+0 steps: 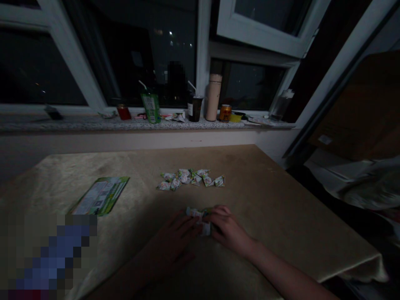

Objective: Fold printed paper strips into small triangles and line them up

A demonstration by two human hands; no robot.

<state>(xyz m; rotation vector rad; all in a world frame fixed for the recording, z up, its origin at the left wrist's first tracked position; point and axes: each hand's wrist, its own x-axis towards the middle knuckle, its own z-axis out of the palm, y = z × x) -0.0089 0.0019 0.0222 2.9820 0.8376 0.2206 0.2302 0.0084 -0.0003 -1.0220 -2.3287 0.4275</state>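
Several small wrapped candies (205, 228) with white and green wrappers lie bunched between my hands on the cloth-covered table (281, 216). My left hand (178, 233) reaches over them from the left, its fingers stretched out with their tips on the wrappers and the thumb apart. On the other side, my right hand (229, 227) has its fingers curled over a candy, partly hiding it. Dim light blurs the exact contact. Beyond both hands, more wrapped candies (185, 176) lie in a loose double row. To the left lies a flat green and white candy bag (100, 196).
A granite windowsill (175, 125) behind the table holds a green pouch (151, 106), a red jar (124, 112), a dark cup with straw (195, 109), a pink tumbler (214, 98) and an orange can (225, 113). A cardboard box (359, 112) stands at right. The lower left is pixelated.
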